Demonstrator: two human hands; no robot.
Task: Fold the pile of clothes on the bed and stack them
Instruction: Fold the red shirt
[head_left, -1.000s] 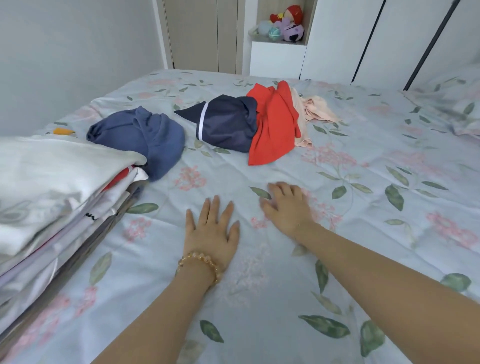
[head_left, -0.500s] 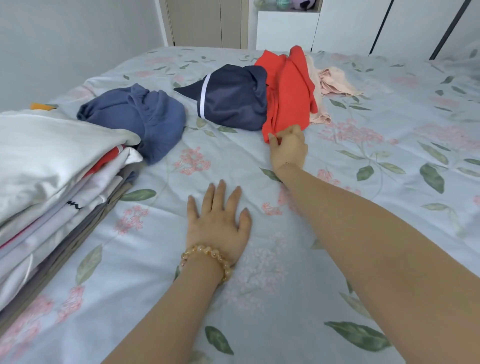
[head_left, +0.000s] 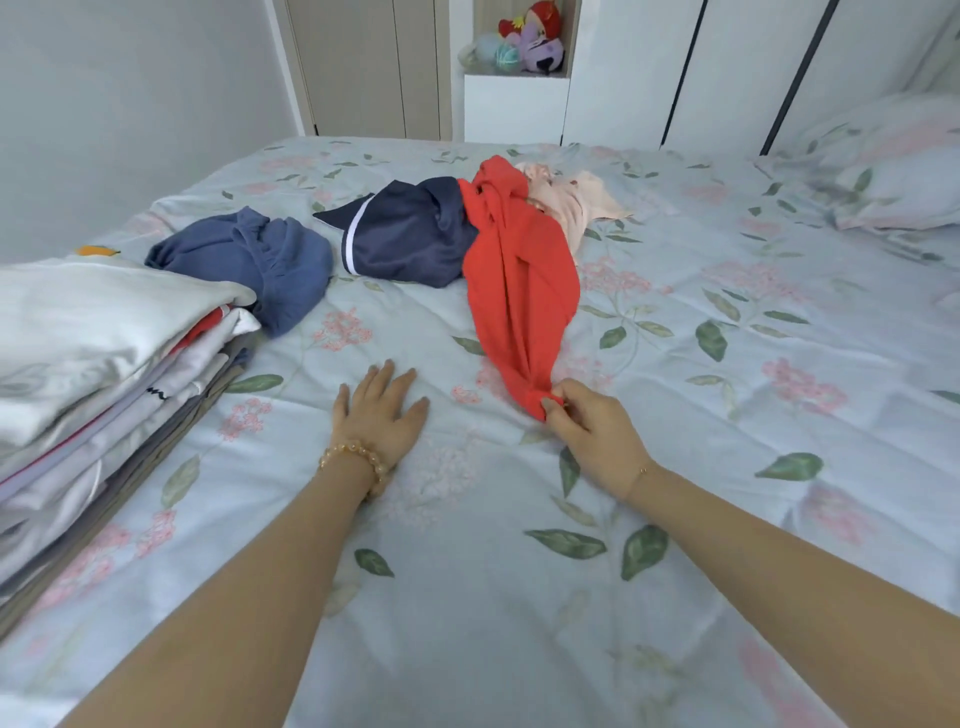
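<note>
Two hands on floral bedsheet (head_left: 675, 415) | right hand (head_left: 597, 436) pinches crumpled red cotton garment (head_left: 519, 280), stretching toward 12 o'clock | left hand (head_left: 379, 410) flat, fingers spread, gripping nothing

The left hand (head_left: 382, 415) is laid flat, palm down, fingers straight and slightly spread. The right hand (head_left: 592, 431) is curled, thumb and fingertips pinched together; both forearms are extended forward.

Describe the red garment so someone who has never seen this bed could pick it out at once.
On the floral bedspread, look past the folded stack at the left edge to the loose clothes mid-bed. The red garment lies between a navy piece with a white stripe and a pale pink one. It alone is bright red, stretched into a long strip, its near tip pinched by the right hand.
</note>
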